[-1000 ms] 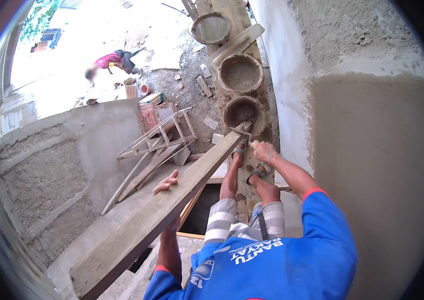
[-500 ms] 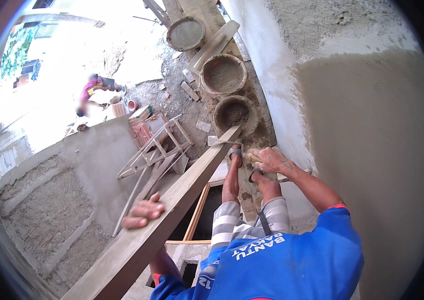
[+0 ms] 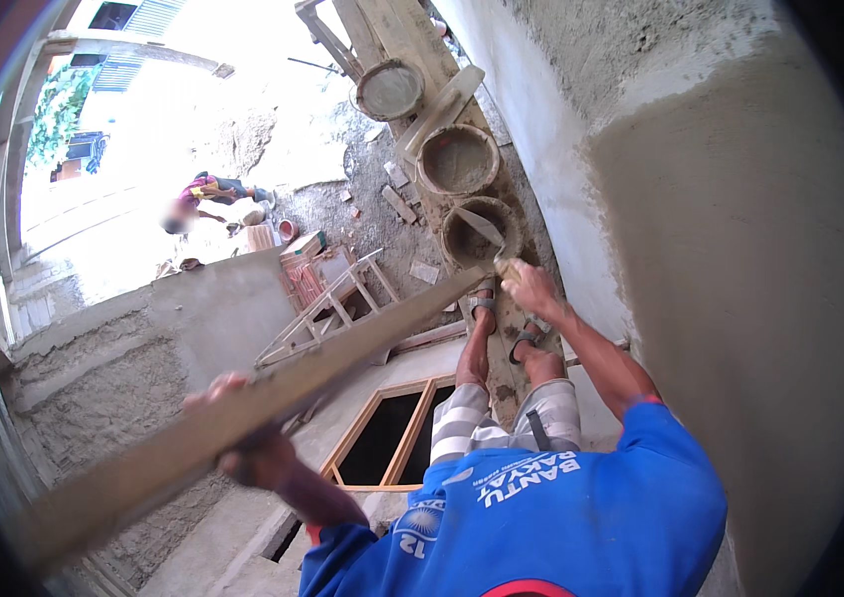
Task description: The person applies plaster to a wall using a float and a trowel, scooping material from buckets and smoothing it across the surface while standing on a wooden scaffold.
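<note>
With left hand (image 3: 259, 459), blurred, gripping a long wooden beam (image 3: 362, 343) slanting from lower left to near a round bucket (image 3: 515, 239); with right hand (image 3: 534, 292), clasping a trowel (image 3: 482, 227) over that bucket; standing on a mortar-smeared plank (image 3: 505, 370), beside a grey wall (image 3: 731, 249), partly smooth, partly rough
</note>
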`<state>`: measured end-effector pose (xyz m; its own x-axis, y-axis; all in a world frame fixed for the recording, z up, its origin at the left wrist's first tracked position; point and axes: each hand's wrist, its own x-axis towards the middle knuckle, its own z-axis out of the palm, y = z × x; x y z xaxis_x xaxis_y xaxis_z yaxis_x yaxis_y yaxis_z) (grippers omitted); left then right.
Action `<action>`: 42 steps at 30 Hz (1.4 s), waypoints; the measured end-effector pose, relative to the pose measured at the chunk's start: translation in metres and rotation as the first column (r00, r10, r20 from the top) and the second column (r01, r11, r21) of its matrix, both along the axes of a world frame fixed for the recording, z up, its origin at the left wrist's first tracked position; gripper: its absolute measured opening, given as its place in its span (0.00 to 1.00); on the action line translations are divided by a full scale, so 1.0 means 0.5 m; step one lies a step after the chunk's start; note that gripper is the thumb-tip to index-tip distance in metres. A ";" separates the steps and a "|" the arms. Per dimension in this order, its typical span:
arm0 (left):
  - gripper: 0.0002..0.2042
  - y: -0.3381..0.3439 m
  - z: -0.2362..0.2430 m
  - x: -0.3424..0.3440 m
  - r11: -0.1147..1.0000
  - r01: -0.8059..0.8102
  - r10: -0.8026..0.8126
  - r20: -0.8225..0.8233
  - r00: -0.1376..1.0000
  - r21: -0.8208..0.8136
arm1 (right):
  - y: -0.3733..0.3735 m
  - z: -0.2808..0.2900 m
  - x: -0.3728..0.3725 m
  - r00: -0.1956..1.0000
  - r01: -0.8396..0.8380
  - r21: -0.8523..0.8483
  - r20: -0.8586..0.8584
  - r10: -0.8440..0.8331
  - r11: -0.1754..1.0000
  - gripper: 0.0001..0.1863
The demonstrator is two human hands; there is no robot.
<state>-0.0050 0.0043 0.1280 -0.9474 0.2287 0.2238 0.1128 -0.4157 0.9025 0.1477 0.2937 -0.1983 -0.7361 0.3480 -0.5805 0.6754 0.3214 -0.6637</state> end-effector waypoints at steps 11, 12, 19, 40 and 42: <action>0.34 0.108 0.003 0.039 0.986 -0.165 0.164 -0.116 0.980 0.000 | -0.147 0.411 0.112 0.814 -0.114 -0.173 -0.581 -0.007 0.978 0.29; 0.34 0.105 0.043 0.044 0.976 -0.208 0.213 -0.096 0.972 0.064 | -0.151 0.332 0.105 0.814 -0.072 -0.125 -0.581 -0.014 0.989 0.29; 0.39 0.014 0.365 0.032 0.888 -0.445 0.459 -0.190 0.868 0.116 | -0.053 -0.160 0.101 0.995 0.091 0.165 -0.046 -0.085 0.982 0.25; 0.24 0.511 0.146 -0.160 0.960 0.253 -0.243 -0.091 0.966 0.122 | 0.047 0.091 0.508 0.695 0.701 -0.093 0.311 -0.648 0.707 0.12; 0.27 0.595 0.181 -0.161 0.928 0.338 -0.330 -0.078 0.941 0.157 | 0.029 0.117 0.539 0.691 0.711 -0.081 0.265 -0.673 0.698 0.12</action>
<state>-0.0854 0.3020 0.2186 -0.8094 0.4858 0.3300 -0.0159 -0.5799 0.8146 0.4175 0.3081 -0.1395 -0.1851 0.5960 -0.7814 0.7816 -0.3927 -0.4847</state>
